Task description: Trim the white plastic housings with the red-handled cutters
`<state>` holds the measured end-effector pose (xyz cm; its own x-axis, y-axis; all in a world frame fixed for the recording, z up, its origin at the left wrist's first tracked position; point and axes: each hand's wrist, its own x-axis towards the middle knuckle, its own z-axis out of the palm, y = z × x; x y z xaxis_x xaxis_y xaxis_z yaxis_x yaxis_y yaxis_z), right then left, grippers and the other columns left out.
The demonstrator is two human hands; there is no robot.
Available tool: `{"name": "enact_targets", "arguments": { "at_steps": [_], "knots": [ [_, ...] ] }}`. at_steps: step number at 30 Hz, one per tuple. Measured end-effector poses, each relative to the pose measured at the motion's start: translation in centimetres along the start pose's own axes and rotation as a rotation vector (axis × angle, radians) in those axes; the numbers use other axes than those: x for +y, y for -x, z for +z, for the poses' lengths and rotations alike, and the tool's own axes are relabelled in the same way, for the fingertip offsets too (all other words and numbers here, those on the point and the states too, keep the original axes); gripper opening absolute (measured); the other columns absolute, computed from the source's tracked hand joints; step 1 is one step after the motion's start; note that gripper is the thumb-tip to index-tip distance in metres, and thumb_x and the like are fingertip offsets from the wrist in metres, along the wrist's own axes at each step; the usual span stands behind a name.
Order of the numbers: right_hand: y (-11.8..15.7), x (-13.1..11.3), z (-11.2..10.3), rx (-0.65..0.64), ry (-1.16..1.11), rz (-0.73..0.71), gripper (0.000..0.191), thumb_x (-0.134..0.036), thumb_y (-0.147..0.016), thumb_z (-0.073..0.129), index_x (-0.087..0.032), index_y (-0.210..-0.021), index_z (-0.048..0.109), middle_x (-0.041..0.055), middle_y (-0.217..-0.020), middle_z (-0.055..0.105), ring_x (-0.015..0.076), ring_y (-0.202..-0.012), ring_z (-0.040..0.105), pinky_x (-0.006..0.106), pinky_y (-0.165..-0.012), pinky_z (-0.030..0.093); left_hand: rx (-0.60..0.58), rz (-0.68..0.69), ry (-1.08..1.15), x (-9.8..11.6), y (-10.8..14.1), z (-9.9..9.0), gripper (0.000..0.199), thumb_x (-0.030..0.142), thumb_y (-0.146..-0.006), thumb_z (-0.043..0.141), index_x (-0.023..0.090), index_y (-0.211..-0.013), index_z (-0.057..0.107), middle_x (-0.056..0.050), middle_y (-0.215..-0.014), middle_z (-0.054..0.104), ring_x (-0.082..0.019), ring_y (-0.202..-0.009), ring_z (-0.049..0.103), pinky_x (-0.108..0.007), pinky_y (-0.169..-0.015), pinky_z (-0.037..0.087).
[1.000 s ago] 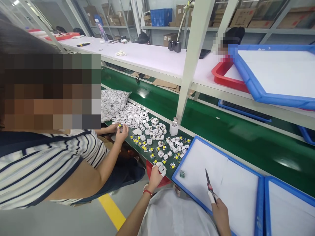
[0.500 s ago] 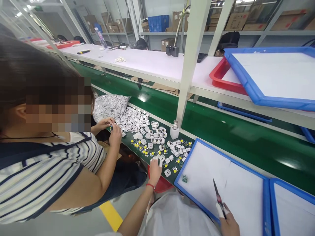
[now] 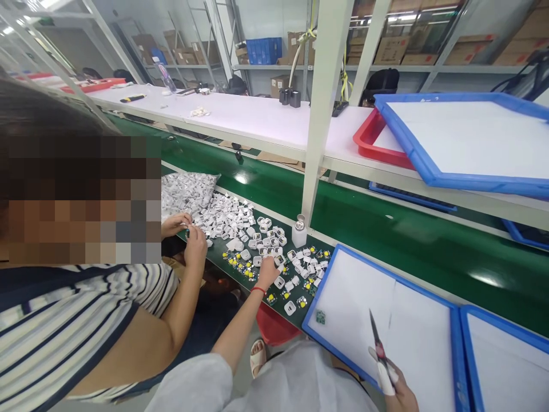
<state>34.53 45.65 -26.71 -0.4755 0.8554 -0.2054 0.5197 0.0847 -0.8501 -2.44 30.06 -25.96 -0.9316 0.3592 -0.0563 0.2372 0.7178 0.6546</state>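
1. A green conveyor belt [image 3: 407, 246] carries a strip of dark green matting [image 3: 274, 297].
2. White plastic housings [image 3: 261, 243] lie scattered there among small circuit boards [image 3: 240, 266] with yellow parts.
3. A clear bag of white parts [image 3: 186, 194] and a metal-topped white bottle [image 3: 299, 233] stand alongside.
4. A blue-framed white tray [image 3: 330, 280] rests beside them.

Narrow way for the left hand [image 3: 268, 273] between crowded white housings [image 3: 266, 237] and the blue-framed tray [image 3: 320, 286]

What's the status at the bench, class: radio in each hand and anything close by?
Left hand at white housings beside green boards. Right hand gripping scissors over blue tray. Co-worker's hand working the same bench, to the left.
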Motion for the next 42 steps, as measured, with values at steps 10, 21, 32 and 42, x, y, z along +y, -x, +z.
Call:
{"name": "enact_targets", "arguments": {
  "at_steps": [10,21,32,42],
  "knots": [
    [0.4,-13.6,-1.2,-0.318,0.262,-0.879,0.033,-0.042,-0.102,0.044,-0.034,-0.119,0.071,-0.0012,-0.130,0.068,0.0243,-0.134,0.048,0.042,-0.105,0.050,0.168,0.175,1.006,5.8,13.2,-4.5,0.038,0.028,-0.067,0.072,0.024,-0.102,0.057,-0.002,-0.098,0.064,-0.017,-0.089,0.066,-0.035,-0.086,0.057],
    [-0.3,-17.9,-1.6,-0.182,0.517,-1.562,0.019,-0.024,-0.090,0.059,-0.023,-0.105,0.071,-0.0029,-0.101,0.075,0.0260,-0.115,0.053,0.033,-0.084,0.049,0.453,0.462,0.358,7.2,17.3,-8.6,0.026,0.019,-0.077,0.071,0.025,-0.103,0.067,-0.007,-0.113,0.075,-0.018,-0.108,0.072,-0.031,-0.093,0.061],
    [0.7,-17.4,-1.7,-0.168,0.392,-1.426,0.039,-0.024,-0.102,0.039,-0.023,-0.080,0.072,-0.0040,-0.088,0.075,0.0229,-0.110,0.055,0.033,-0.086,0.043,0.516,0.617,0.203,8.3,18.4,-9.7,0.021,0.016,-0.081,0.070,0.022,-0.100,0.062,-0.008,-0.111,0.077,-0.015,-0.105,0.073,-0.026,-0.093,0.062],
    [0.3,-18.7,-2.9,-0.162,0.425,-1.548,0.042,-0.023,-0.100,0.044,-0.021,-0.065,0.067,0.0021,-0.076,0.067,0.0195,-0.095,0.062,0.027,-0.082,0.051,0.463,0.796,-0.040,8.3,18.7,-10.7,0.013,0.014,-0.088,0.060,0.020,-0.099,0.061,-0.010,-0.101,0.078,-0.023,-0.103,0.074,-0.039,-0.088,0.066]
  ]
}}
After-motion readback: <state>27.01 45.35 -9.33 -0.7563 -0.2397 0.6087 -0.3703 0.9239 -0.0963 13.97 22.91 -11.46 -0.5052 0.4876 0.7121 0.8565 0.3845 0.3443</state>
